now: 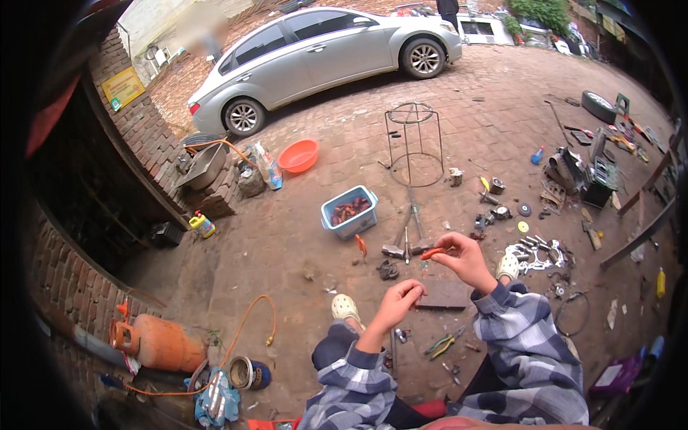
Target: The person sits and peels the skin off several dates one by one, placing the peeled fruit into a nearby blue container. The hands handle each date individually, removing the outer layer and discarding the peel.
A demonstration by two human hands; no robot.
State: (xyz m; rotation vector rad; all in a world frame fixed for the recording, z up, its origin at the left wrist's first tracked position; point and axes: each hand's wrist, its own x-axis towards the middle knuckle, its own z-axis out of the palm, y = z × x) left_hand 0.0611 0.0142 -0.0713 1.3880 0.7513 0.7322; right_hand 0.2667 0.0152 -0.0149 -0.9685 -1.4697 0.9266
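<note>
The person sits low over a yard paved in rough reddish brick [301, 236], both checked flannel sleeves reaching forward. The right hand [462, 258] is raised, its grip pinched tight on a small orange piece [432, 252], slim and smooth, held out level from the fingertips. The left hand [398, 299] hangs lower and nearer the knees, fingers curled in to a close pinch; whether anything sits in that grip is too small to tell. Between the two hands, on the ground, lies a flat dark slab [444, 294], dull and rectangular.

Just beyond the orange piece rest two hammers [401, 240] with long metal handles and heavy heads. Left of them stands a pale blue plastic crate [350, 211], square-sided, holding rusty brown bits. A round orange basin [298, 155] sits farther back, and a tall wire stand [412, 143] made of thin rods and rings rises near it. Green-handled pliers [443, 345] lie near the right knee.

At the left, by a brick wall, an orange gas cylinder [161, 342] lies on its side with an orange hose looping off it. A yellow rectangular sign [122, 87] hangs on the brick pillar higher up. A silver car [322, 54] is parked behind.
</note>
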